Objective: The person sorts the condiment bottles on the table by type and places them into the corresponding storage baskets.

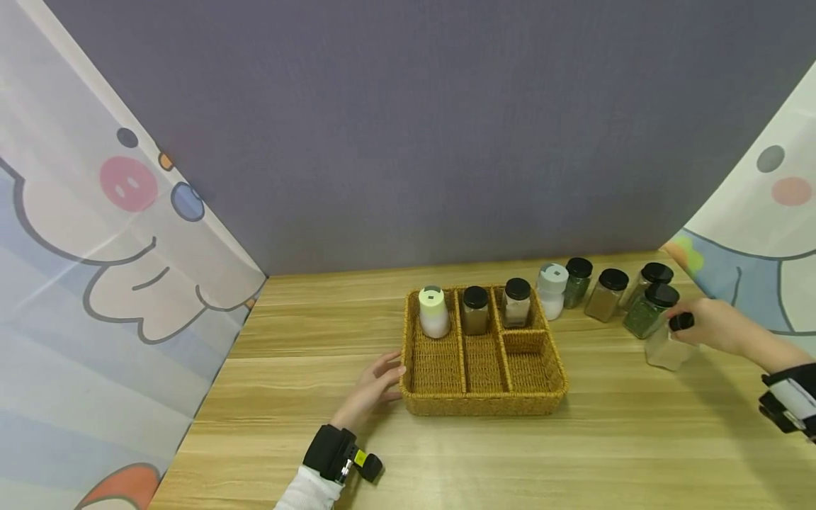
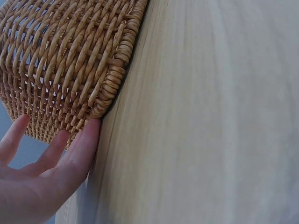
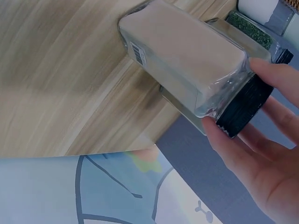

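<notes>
A woven basket point(image 1: 484, 404) with several compartments stands on the wooden table. Along its back row stand a white shaker point(image 1: 434, 312) and two black-lidded glass jars point(image 1: 475, 309) point(image 1: 516, 302). My left hand point(image 1: 376, 386) rests with straight fingers point(image 2: 81, 151) against the basket's left wall point(image 2: 65, 70). My right hand point(image 1: 707, 324) grips the black lid of a square glass jar of pale powder point(image 1: 666, 345) point(image 3: 187, 60), which stands slightly tilted on the table at the right.
Right of the basket stand a white shaker point(image 1: 552, 290) and several black-lidded spice jars point(image 1: 605, 294), two with green herbs point(image 1: 649, 310). Cartoon-print curtains hang at both sides, with a grey wall behind.
</notes>
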`<state>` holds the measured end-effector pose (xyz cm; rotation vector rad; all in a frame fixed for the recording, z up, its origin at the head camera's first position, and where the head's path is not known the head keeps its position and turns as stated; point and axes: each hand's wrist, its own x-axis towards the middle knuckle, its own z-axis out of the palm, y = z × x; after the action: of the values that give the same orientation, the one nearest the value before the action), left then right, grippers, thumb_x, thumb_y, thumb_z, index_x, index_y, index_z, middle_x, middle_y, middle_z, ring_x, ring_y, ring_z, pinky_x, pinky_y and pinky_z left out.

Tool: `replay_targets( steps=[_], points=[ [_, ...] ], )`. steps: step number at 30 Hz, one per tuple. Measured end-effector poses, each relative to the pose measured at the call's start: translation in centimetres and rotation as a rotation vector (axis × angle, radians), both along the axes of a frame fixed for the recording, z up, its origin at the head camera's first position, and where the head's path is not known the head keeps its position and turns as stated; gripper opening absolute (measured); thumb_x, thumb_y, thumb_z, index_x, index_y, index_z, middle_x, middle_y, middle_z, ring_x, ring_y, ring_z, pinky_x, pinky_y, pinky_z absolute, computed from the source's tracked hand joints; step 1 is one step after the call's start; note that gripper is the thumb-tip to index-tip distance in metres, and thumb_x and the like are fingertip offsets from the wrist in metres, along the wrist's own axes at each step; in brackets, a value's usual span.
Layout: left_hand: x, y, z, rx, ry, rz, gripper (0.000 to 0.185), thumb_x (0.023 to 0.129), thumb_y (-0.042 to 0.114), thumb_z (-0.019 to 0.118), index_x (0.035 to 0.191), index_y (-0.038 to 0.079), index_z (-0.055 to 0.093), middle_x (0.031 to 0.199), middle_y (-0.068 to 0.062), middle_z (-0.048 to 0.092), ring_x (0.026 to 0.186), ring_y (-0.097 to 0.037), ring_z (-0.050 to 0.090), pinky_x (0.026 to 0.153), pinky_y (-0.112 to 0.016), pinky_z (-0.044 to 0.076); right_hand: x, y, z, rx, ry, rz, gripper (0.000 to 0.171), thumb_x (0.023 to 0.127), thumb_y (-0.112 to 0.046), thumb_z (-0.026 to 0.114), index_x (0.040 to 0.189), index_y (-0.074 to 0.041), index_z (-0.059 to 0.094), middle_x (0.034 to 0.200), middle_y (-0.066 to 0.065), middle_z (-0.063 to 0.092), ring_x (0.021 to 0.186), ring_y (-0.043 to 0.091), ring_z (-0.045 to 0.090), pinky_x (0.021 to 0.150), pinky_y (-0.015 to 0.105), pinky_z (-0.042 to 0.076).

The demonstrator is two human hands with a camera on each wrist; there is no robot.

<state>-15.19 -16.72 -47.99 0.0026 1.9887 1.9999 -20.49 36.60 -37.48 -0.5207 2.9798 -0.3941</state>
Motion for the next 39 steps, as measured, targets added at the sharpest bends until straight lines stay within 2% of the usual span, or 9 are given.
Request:
replay_targets(
  steps=[4,6,10,15,18,21,29,35,39],
  points=[
    [0.0,0.0,0.1,0.001,-0.002,0.003,0.064,0.084,0.032,0.059,0.135,0.006,0.032,0.133,-0.023,0.034,0.112,-0.033,0.045,0.082,-0.038,0.049,-0.3,0.0,0.2,0.017,-0.012,0.001,0.033,0.070,-0.012,0.067,0.094,0.010,0.062,0.093,0.029,0.058,0.067,0.023,0.057,0.050,0.027,0.040],
    [-0.1,0.0,0.0,0.002,0.000,0.000,0.063,0.085,0.031,0.058,0.136,0.005,0.031,0.134,-0.023,0.034,0.112,-0.033,0.045,0.082,-0.038,0.049,-0.3,-0.1,0.3,0.022,-0.027,-0.001,0.033,0.070,-0.012,0.067,0.094,0.010,0.062,0.093,0.030,0.057,0.069,0.026,0.058,0.050,0.028,0.041],
    [-0.1,0.0,0.2,0.009,0.000,-0.010,0.062,0.086,0.028,0.057,0.136,0.004,0.030,0.134,-0.024,0.033,0.113,-0.034,0.045,0.082,-0.039,0.049,-0.4,-0.4,0.5,0.035,-0.039,0.000,0.032,0.070,-0.013,0.067,0.093,0.010,0.062,0.088,0.025,0.060,0.061,0.017,0.054,0.049,0.027,0.038],
    [0.4,0.2,1.5,-0.001,0.003,-0.025,0.061,0.087,0.025,0.056,0.136,0.001,0.029,0.134,-0.026,0.031,0.114,-0.036,0.043,0.084,-0.041,0.048,-0.4,-0.9,1.0,0.052,-0.007,0.029,0.030,0.070,-0.012,0.068,0.091,0.008,0.062,0.081,0.017,0.062,0.056,0.011,0.049,0.048,0.026,0.036],
    [0.4,0.2,1.2,0.000,0.005,-0.021,0.061,0.086,0.026,0.057,0.136,0.002,0.029,0.134,-0.025,0.032,0.114,-0.036,0.043,0.084,-0.040,0.048,-0.4,-1.3,1.4,0.048,-0.005,0.037,0.031,0.070,-0.012,0.068,0.093,0.009,0.062,0.080,0.015,0.062,0.053,0.010,0.046,0.048,0.025,0.035],
    [-0.1,0.0,0.0,0.010,0.007,-0.011,0.062,0.086,0.028,0.057,0.136,0.004,0.031,0.133,-0.024,0.033,0.113,-0.034,0.044,0.083,-0.039,0.049,-0.5,-1.8,1.8,0.052,-0.016,0.041,0.033,0.070,-0.011,0.067,0.095,0.011,0.060,0.079,0.016,0.063,0.050,0.010,0.043,0.047,0.025,0.034],
    [0.0,0.0,0.0,0.012,-0.003,-0.005,0.063,0.085,0.030,0.058,0.135,0.004,0.031,0.134,-0.024,0.033,0.112,-0.033,0.045,0.082,-0.038,0.049,-0.3,-3.2,2.6,0.057,0.054,0.101,0.029,0.067,-0.009,0.068,0.090,0.008,0.063,0.079,0.013,0.064,0.048,0.005,0.038,0.048,0.023,0.032],
    [0.0,0.0,0.0,0.015,-0.003,-0.002,0.063,0.084,0.030,0.059,0.135,0.005,0.032,0.133,-0.023,0.034,0.112,-0.033,0.045,0.082,-0.038,0.049,-0.4,-4.2,3.4,0.026,0.028,0.095,0.030,0.070,-0.008,0.068,0.094,0.010,0.061,0.087,0.021,0.062,0.044,0.005,0.036,0.045,0.022,0.030],
    [0.0,0.0,0.0,0.008,-0.005,-0.003,0.063,0.084,0.031,0.059,0.135,0.005,0.032,0.133,-0.023,0.034,0.112,-0.032,0.045,0.082,-0.037,0.049,-0.6,-4.7,4.0,0.033,0.036,0.102,0.030,0.070,-0.009,0.068,0.094,0.009,0.062,0.086,0.020,0.062,0.045,0.005,0.037,0.044,0.022,0.031]
  ],
)
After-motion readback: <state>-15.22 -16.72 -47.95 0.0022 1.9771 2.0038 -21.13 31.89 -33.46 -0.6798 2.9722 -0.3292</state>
